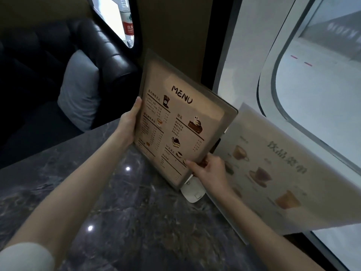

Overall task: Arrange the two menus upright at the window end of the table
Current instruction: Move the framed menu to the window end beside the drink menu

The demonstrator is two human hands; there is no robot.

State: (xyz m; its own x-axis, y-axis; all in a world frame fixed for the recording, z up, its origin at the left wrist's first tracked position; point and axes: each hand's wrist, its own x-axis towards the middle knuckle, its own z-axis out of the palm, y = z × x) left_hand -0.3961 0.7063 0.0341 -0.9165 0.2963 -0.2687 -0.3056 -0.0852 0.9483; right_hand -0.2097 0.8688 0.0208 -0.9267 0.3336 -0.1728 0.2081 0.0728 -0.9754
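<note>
A brown menu [181,114] headed "MENU" stands tilted at the window end of the dark marble table [121,212], its bottom edge near the tabletop. My left hand [130,122] grips its left edge and my right hand [207,171] grips its lower right corner. To the right a second, paler drinks menu [277,173] stands upright against the window, leaning slightly. It is not held.
A small white device [193,191] lies on the table under the brown menu's lower corner. A black leather sofa [101,51] with a grey cushion [80,90] sits behind the table at left. A water bottle [128,22] stands on a ledge above. The window [312,75] runs along the right.
</note>
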